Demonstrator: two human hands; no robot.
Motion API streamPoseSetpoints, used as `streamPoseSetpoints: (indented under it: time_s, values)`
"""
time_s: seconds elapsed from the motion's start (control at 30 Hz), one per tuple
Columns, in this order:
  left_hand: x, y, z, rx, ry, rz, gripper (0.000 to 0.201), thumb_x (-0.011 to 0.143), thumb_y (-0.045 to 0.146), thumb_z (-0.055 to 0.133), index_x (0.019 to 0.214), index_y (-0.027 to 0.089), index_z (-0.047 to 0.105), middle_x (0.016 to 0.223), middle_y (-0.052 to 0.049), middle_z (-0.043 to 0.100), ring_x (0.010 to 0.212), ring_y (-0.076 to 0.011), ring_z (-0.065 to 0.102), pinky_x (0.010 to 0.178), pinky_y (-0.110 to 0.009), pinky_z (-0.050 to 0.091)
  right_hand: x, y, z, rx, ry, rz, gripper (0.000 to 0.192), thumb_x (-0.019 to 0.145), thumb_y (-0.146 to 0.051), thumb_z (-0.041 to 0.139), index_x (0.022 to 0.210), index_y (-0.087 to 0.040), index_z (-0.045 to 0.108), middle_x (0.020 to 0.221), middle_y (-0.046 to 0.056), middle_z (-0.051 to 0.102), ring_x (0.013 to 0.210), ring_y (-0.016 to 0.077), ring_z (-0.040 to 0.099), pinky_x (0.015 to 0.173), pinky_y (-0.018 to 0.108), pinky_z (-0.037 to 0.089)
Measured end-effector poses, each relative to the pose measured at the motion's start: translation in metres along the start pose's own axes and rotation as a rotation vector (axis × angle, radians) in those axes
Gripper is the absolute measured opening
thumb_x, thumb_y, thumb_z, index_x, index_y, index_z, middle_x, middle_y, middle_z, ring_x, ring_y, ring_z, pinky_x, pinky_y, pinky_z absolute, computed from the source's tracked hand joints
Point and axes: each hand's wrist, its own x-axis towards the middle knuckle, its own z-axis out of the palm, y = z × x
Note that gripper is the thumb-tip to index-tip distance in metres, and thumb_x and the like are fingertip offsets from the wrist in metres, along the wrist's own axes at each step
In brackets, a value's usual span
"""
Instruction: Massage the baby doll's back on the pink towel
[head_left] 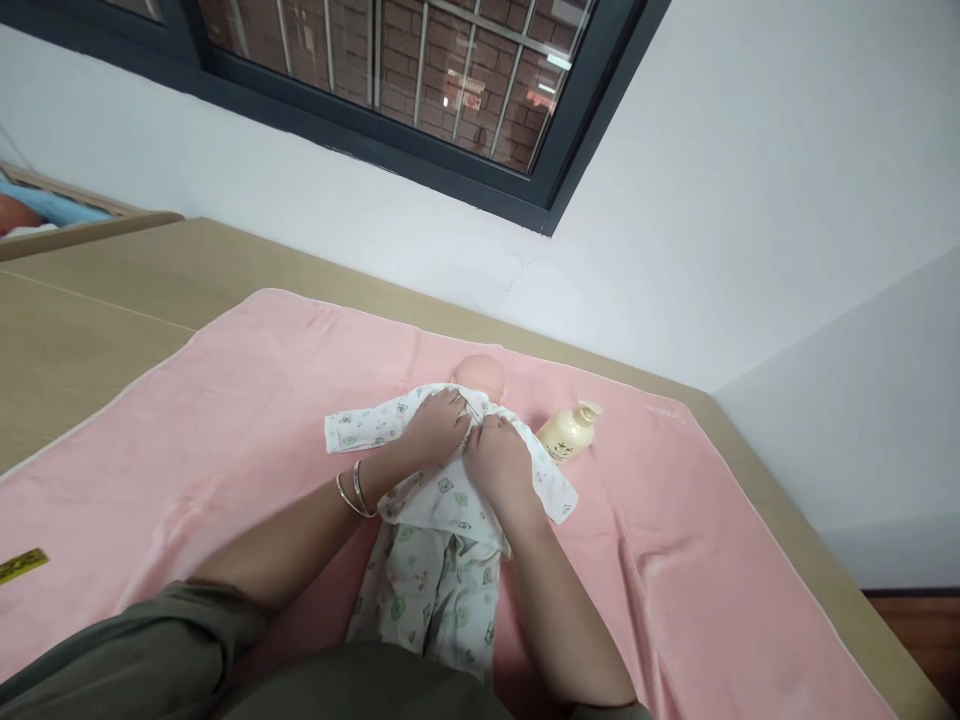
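Note:
A baby doll [481,372] lies on its back on a pink towel [225,420], dressed in a white printed baby suit [435,560]. My left hand [437,425], with two bangles at the wrist, presses on the left side of the doll's chest and pinches the fabric near the neck. Beside it, my right hand [496,455] grips the suit's front on the right side of the chest. Both hands meet at the garment's opening just below the doll's head. The suit's sleeves spread out to each side.
A pale yellow pump bottle [570,430] lies on the towel just right of the doll. The towel covers a tan mattress [90,330] against a white wall below a barred window. A yellow tag [21,565] sits at the towel's left edge.

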Motion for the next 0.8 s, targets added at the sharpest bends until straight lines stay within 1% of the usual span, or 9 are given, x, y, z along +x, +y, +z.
streamPoseSetpoints:
  time_s: [0.1,0.2,0.3,0.37,0.43,0.5,0.6,0.7,0.8]
  values:
    - [-0.001,0.005,0.003,-0.044,0.037,-0.12,0.032,0.098,0.022,0.036,0.108,0.014,0.065,0.115,-0.016,0.068,0.112,-0.0295,0.059,0.101,-0.048,0.047,0.007,0.007,0.001,0.042,-0.017,0.006,0.037,0.101,-0.026,0.036,0.12,-0.007,0.061,0.121,0.023,0.067,0.122,0.0327,0.058,0.102,0.039,0.04]
    - [-0.009,0.02,0.003,-0.005,0.045,-0.188,0.034,0.099,0.025,0.037,0.118,0.014,0.063,0.123,-0.017,0.067,0.12,-0.0309,0.058,0.104,-0.048,0.045,0.02,0.022,0.003,0.098,-0.032,0.002,0.038,0.1,-0.031,0.039,0.123,-0.01,0.06,0.128,0.02,0.065,0.122,0.0312,0.057,0.101,0.039,0.041]
    - [-0.02,0.038,0.001,0.083,0.039,-0.174,0.038,0.096,0.021,0.043,0.129,0.009,0.059,0.137,-0.023,0.06,0.132,-0.0354,0.052,0.107,-0.052,0.041,0.028,0.032,0.005,0.152,-0.049,0.016,0.036,0.099,-0.034,0.041,0.121,-0.014,0.062,0.126,0.015,0.067,0.117,0.0285,0.059,0.098,0.037,0.043]
    - [-0.025,0.044,-0.001,0.106,0.037,-0.145,0.04,0.093,0.019,0.045,0.13,0.008,0.058,0.141,-0.024,0.057,0.133,-0.0368,0.05,0.108,-0.053,0.041,0.029,0.032,0.006,0.139,-0.03,0.009,0.037,0.099,-0.032,0.04,0.122,-0.013,0.062,0.128,0.016,0.066,0.121,0.0282,0.057,0.102,0.037,0.041]
    - [-0.025,0.041,-0.003,0.095,0.03,-0.126,0.036,0.095,0.02,0.043,0.124,0.011,0.062,0.135,-0.023,0.06,0.128,-0.0354,0.054,0.106,-0.052,0.043,0.024,0.027,0.006,0.079,-0.008,-0.005,0.039,0.101,-0.029,0.037,0.125,-0.009,0.061,0.134,0.019,0.063,0.128,0.0295,0.053,0.11,0.04,0.036]
    - [-0.019,0.03,-0.004,0.076,0.0,-0.061,0.032,0.098,0.02,0.038,0.108,0.013,0.068,0.122,-0.02,0.066,0.12,-0.0332,0.057,0.103,-0.051,0.045,0.016,0.018,0.004,0.023,-0.02,-0.015,0.04,0.102,-0.027,0.034,0.123,-0.007,0.061,0.133,0.023,0.062,0.129,0.0311,0.052,0.113,0.042,0.032]
    - [-0.007,0.006,-0.002,0.04,-0.033,0.053,0.033,0.098,0.018,0.036,0.093,0.015,0.069,0.106,-0.017,0.068,0.111,-0.0307,0.058,0.102,-0.049,0.046,0.001,0.004,-0.002,-0.01,-0.059,-0.05,0.035,0.1,-0.026,0.038,0.117,-0.008,0.064,0.125,0.023,0.066,0.124,0.0327,0.057,0.111,0.041,0.035]
    - [0.001,-0.009,0.002,-0.036,0.003,-0.011,0.029,0.098,0.019,0.038,0.097,0.017,0.067,0.105,-0.015,0.067,0.105,-0.0282,0.06,0.097,-0.047,0.049,-0.009,-0.006,-0.006,-0.038,-0.07,-0.09,0.034,0.099,-0.025,0.04,0.115,-0.008,0.065,0.122,0.024,0.066,0.123,0.035,0.056,0.112,0.043,0.033]
    - [-0.001,-0.006,0.002,-0.026,0.017,-0.02,0.028,0.098,0.02,0.039,0.099,0.018,0.067,0.111,-0.016,0.066,0.11,-0.0297,0.058,0.097,-0.049,0.048,-0.006,-0.004,-0.005,-0.006,-0.066,-0.079,0.034,0.1,-0.027,0.039,0.114,-0.009,0.064,0.12,0.023,0.067,0.122,0.0344,0.057,0.11,0.043,0.035]
